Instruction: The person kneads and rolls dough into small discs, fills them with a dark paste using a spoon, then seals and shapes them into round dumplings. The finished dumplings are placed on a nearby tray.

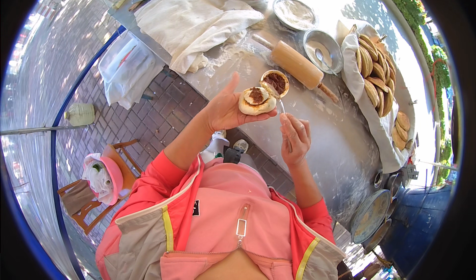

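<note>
My left hand (225, 111) holds a round bread bun (256, 108) on its palm and fingers, with the thumb raised and apart from it. The bun's top carries a pale disc with a brown paste (256, 96) in its middle. Beside it, leaning away to the upper right, is an open bread half (285, 78) lined with the same dark paste. My right hand (296, 139) grips a thin metal utensil (282, 107). Its far end meets the bread where the two parts touch; whether it is a spoon or a knife is hidden.
On the floury metal table (260, 127) lie a wooden rolling pin (297, 64), flour bowls (295, 14) and a white cloth (200, 20). A cloth-lined basket (351, 62) holds several flatbreads (377, 70). Round metal pans (370, 216) stand lower right; a chair (124, 168) is at left.
</note>
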A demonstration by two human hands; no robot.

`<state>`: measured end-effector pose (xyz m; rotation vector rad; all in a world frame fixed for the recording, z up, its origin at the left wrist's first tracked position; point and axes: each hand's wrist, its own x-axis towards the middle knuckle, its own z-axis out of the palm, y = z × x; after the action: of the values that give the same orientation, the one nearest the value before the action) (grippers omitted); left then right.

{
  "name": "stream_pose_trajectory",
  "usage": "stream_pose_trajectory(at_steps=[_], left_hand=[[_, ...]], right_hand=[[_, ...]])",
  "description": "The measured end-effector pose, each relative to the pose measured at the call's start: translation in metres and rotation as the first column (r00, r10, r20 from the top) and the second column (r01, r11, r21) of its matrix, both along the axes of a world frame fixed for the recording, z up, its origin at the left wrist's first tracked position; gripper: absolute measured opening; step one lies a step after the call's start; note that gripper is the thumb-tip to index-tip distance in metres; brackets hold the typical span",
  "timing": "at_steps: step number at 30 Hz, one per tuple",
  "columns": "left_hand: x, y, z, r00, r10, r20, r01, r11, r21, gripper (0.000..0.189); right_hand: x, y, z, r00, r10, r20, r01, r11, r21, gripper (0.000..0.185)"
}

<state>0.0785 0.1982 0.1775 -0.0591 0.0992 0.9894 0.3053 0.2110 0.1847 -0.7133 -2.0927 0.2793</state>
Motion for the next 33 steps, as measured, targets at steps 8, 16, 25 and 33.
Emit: stream_pose_trajectory(at_steps=[8,16,25,33], left_hand=[[-0.003,0.001,0.005,0.999,-0.002,-0.047,0.003,1.0,0.008,0.101],[0.007,-0.001,0.013,0.975,0.215,-0.05,-0.216,0.976,-0.014,0.095],[0.053,0.005,0.031,0.665,0.64,-0.386,-0.642,0.753,0.144,0.086],[0.046,-0.001,0.034,0.777,0.535,-0.333,-0.54,0.837,0.085,0.09]], right_hand=[[0.011,-0.004,0.003,0.992,0.093,0.086,-0.103,0.988,0.116,0.031],[0.042,-0.002,0.028,0.983,0.089,0.161,-0.112,0.984,0.142,0.032],[-0.025,-0.018,-0.006,0.993,-0.122,0.0,0.121,0.991,0.049,0.034],[-0.006,-0.027,-0.022,0.995,-0.012,0.097,0.002,0.994,0.109,0.037]])
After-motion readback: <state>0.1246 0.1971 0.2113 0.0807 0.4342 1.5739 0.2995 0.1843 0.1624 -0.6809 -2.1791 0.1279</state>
